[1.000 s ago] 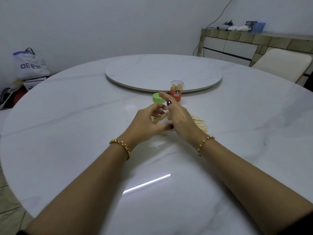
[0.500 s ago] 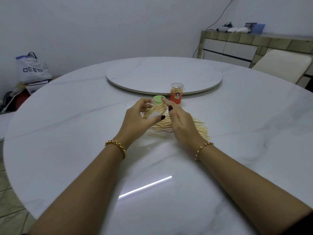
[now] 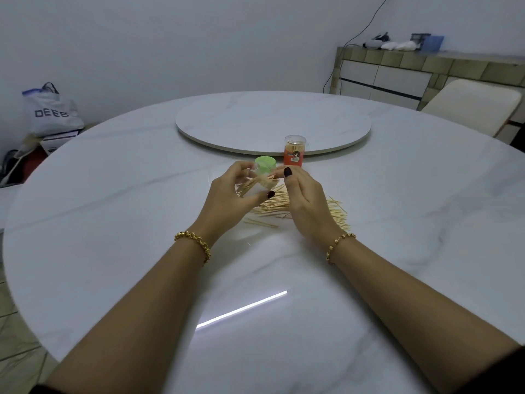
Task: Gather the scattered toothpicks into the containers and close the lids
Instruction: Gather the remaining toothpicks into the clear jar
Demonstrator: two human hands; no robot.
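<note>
On the white marble table point(image 3: 113, 223), my left hand point(image 3: 230, 197) grips a small clear container point(image 3: 251, 184), lifted and tilted. A bundle of toothpicks point(image 3: 255, 184) lies inside it. My right hand point(image 3: 305, 200) pinches the end of that bundle at the container's mouth. A green lid point(image 3: 265, 164) shows just behind my left fingers. A loose pile of scattered toothpicks point(image 3: 277, 207) lies on the table under and right of my hands. A red-labelled toothpick container point(image 3: 295, 152) with a clear cap stands upright behind them.
A round turntable point(image 3: 272, 123) sits at the table's centre, just behind the red container. A cream chair point(image 3: 471, 106) stands at the far right edge, with a cabinet point(image 3: 397, 75) behind it. A white bag point(image 3: 51, 112) sits on the floor at the left.
Both hands rose off the toothpick pile with a bundle. The bundle now lies in the clear container held by my left hand, and the pile on the table is uncovered.
</note>
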